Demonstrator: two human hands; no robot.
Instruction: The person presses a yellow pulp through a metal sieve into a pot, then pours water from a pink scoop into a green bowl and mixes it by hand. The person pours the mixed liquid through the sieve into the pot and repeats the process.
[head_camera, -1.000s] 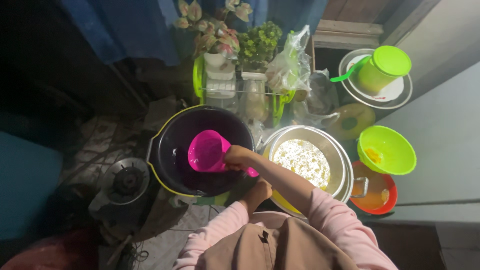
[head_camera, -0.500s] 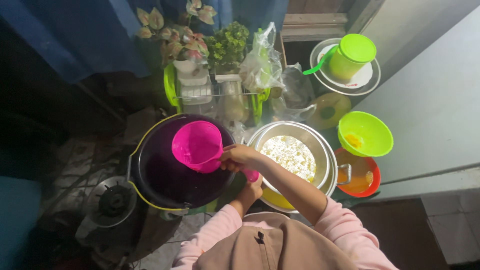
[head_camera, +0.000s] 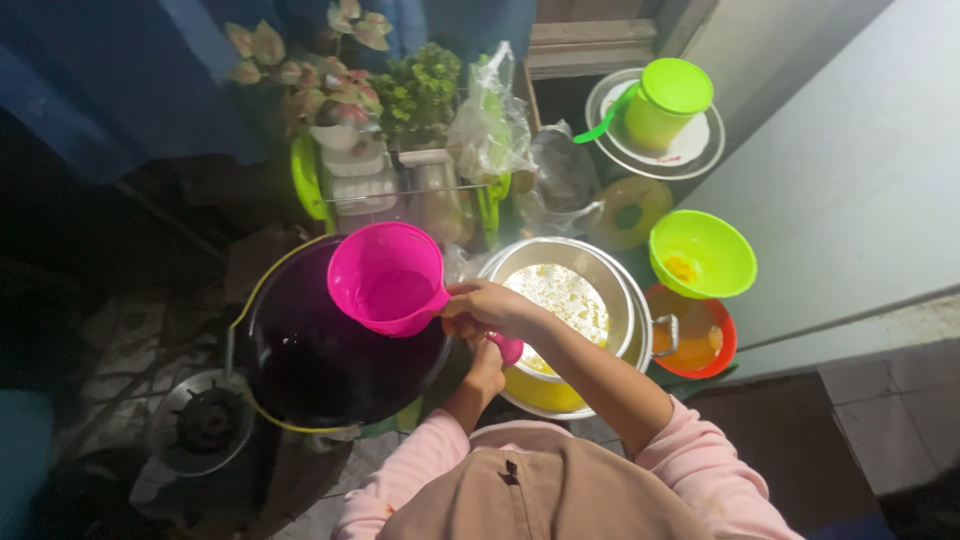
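A bright pink plastic dipper (head_camera: 388, 278) with a little water in it hangs level above a large black bucket (head_camera: 320, 370) that has a yellow rim. My right hand (head_camera: 492, 306) is closed around the dipper's handle, just right of the cup. My left hand (head_camera: 487, 370) reaches up under my right forearm, close to the pink handle end (head_camera: 508, 349) and the edge of a steel pot (head_camera: 610, 290); its fingers are mostly hidden. The pot holds pale yellowish contents and sits in a yellow basin.
A lime green bowl (head_camera: 702, 254) and an orange bowl (head_camera: 712, 345) stand to the right by a pale wall. Farther back stand a green lidded jug on plates (head_camera: 672, 100), a clear plastic bag (head_camera: 490, 125), potted plants (head_camera: 330, 90) and a dish rack. A small stove burner (head_camera: 205, 422) is at the lower left.
The pink dipper has come up out of the black bucket and shifted slightly right, still in my right hand. The view has drifted, so everything sits more to the right.
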